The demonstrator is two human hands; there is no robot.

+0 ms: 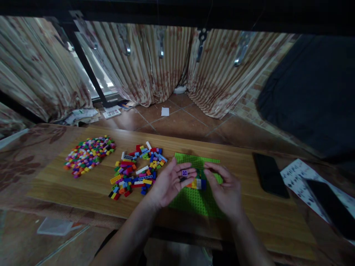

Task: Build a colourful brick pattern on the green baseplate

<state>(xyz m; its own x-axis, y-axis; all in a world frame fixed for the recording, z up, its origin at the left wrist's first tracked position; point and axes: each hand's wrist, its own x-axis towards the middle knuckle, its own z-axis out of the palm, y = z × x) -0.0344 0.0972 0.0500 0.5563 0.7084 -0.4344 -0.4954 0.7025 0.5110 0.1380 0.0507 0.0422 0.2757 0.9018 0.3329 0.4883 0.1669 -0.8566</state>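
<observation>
My left hand [170,183] is turned palm up with its fingers stretched out. A small purple brick [184,173] lies loose on those fingers, and a dark piece [183,178] shows beside it. My right hand [226,188] is closed in a pinch, thumb against forefinger; what is between the tips, if anything, is too small to make out. Below both hands lies a green studded baseplate [191,203]. Joined bricks in orange, yellow, white and blue [198,183] stand on it between the hands, partly covered by my left fingers.
Left of the baseplate, larger mixed bricks [138,173] lie scattered on the wooden board [91,188]. Farther left is a heap of small pieces [90,153]. To the right are a black phone [270,173], a printed sheet [298,181] and another dark device [330,203].
</observation>
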